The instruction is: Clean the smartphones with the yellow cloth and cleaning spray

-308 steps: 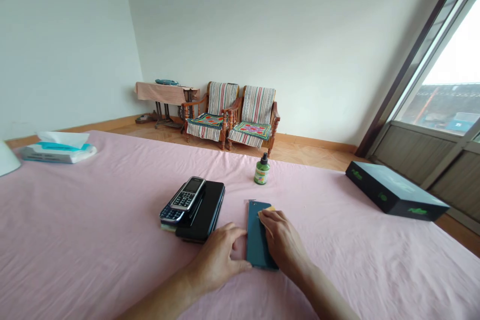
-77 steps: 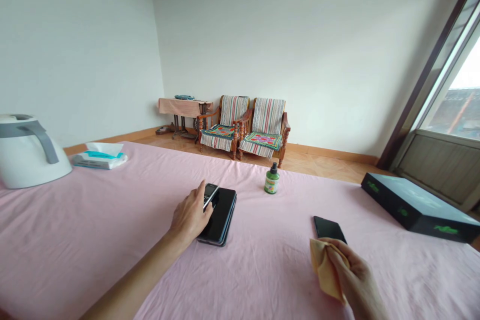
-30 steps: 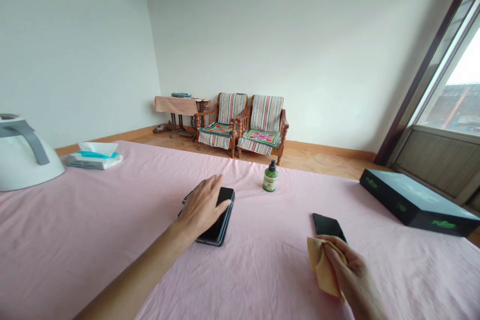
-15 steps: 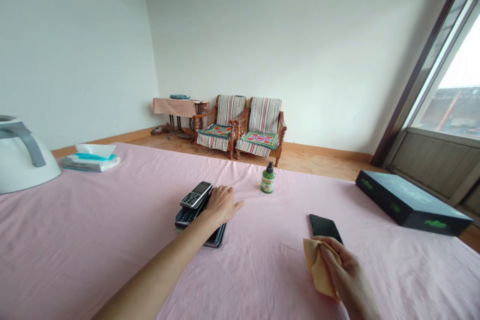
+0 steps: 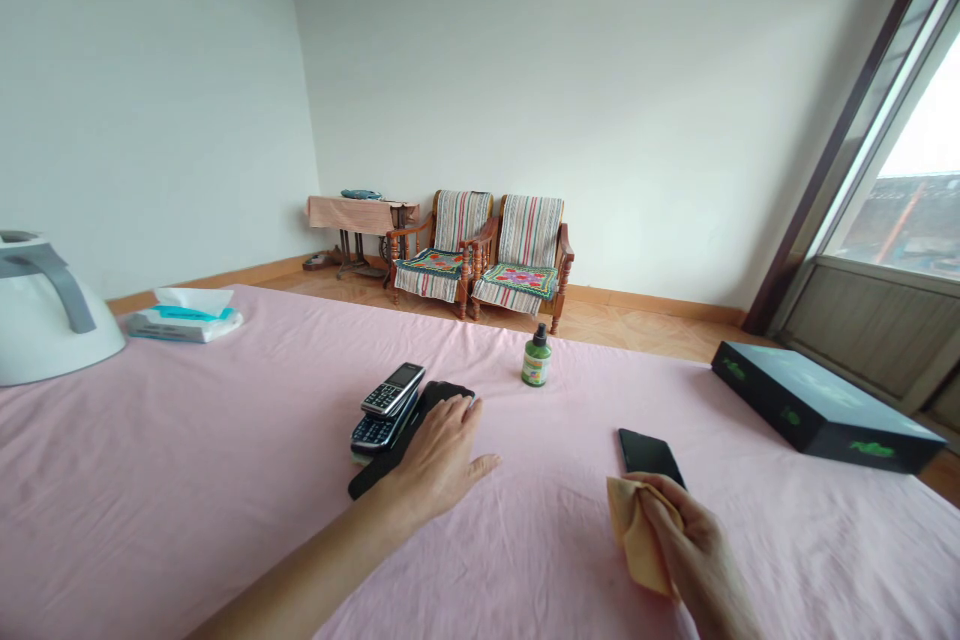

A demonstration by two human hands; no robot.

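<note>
My left hand (image 5: 442, 455) lies over a black, flat, elongated thing (image 5: 375, 473), its fingers stretched over it and the thumb out to the side; my hand hides much of it, so its kind is unclear. Just left, a silver keypad phone (image 5: 394, 389) rests on top of another dark keypad phone (image 5: 384, 425). In my right hand (image 5: 694, 530) an orange-yellow cloth (image 5: 637, 540) is pinched between thumb and fingers. Right behind those fingers a black smartphone (image 5: 649, 456) lies flat, its near end partly covered by my hand.
A green spray bottle (image 5: 536, 360) stands upright at the middle back of the pink-covered table (image 5: 262, 440). To the right lies a large black box (image 5: 817, 405). A tissue pack (image 5: 186, 316) and a white kettle (image 5: 52, 320) are on the left. Two wooden armchairs (image 5: 519, 260) stand beyond.
My left hand has moved slightly right and nearer to me, and a matte black surface now shows where a glossy edge showed before. My right hand and the cloth have stayed put.
</note>
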